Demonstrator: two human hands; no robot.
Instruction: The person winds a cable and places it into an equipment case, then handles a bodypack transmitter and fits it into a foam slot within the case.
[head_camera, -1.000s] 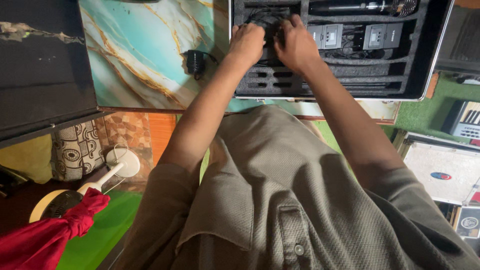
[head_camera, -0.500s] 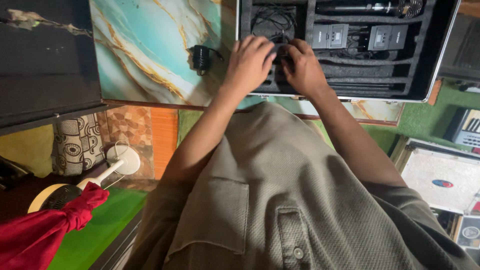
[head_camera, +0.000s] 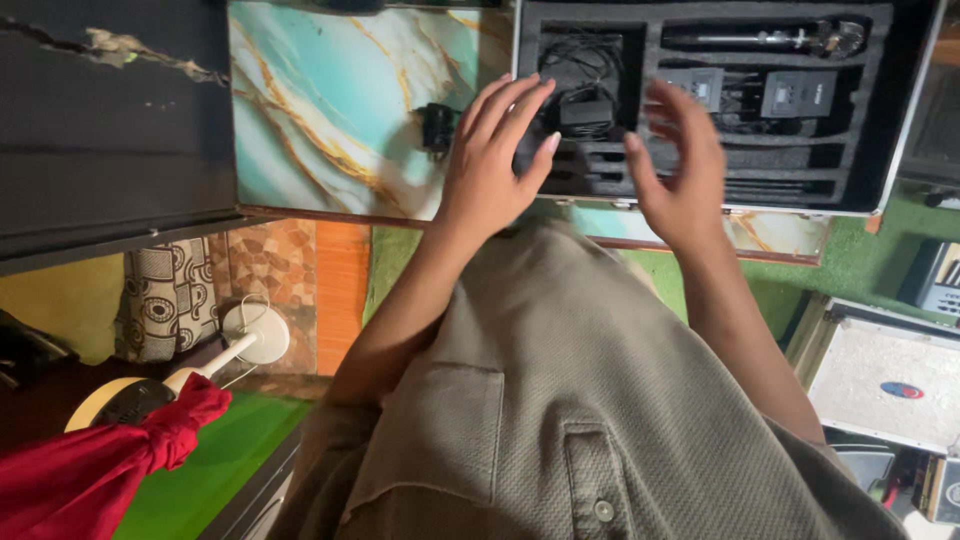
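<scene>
I see my left hand (head_camera: 492, 158) and right hand (head_camera: 678, 170) both spread wide and empty, hovering above the near edge of the open foam-lined case (head_camera: 900, 120), whose long axis runs left to right across the marbled tabletop (head_camera: 330, 120). The coiled cable with its small black adapter (head_camera: 585, 85) lies just beyond and between them, nearer my left fingertips. My right hand is blurred, and my left palm hides part of the foam slots beneath it.

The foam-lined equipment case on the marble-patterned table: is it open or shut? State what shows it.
Open. The case shows its black foam, with a handheld microphone, two small black units and coiled cable in plain view.
</scene>
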